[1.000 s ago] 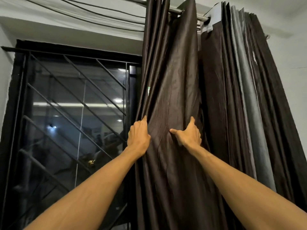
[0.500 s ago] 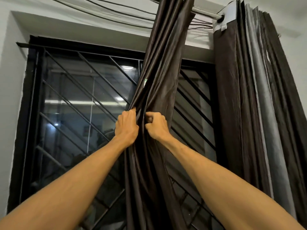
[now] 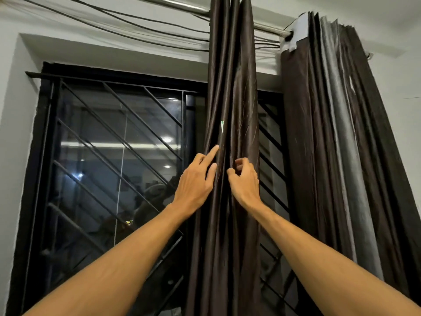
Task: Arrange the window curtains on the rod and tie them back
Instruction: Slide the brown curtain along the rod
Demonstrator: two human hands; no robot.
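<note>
Glossy dark-brown satin curtain (image 3: 232, 87), bunched beneath the steel rod (image 3: 182, 6), looks soft and slippery; best encircled whole. The left hand (image 3: 196, 181) touches it loose-fingered; the right hand (image 3: 245, 182) seemingly pinches a fold.

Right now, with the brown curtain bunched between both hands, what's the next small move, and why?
Probably close the left hand round the gathered brown curtain: its fingers only touch the folds, while the right hand seems to pinch one. The bundle hangs mid-window with no tie round it.
</note>
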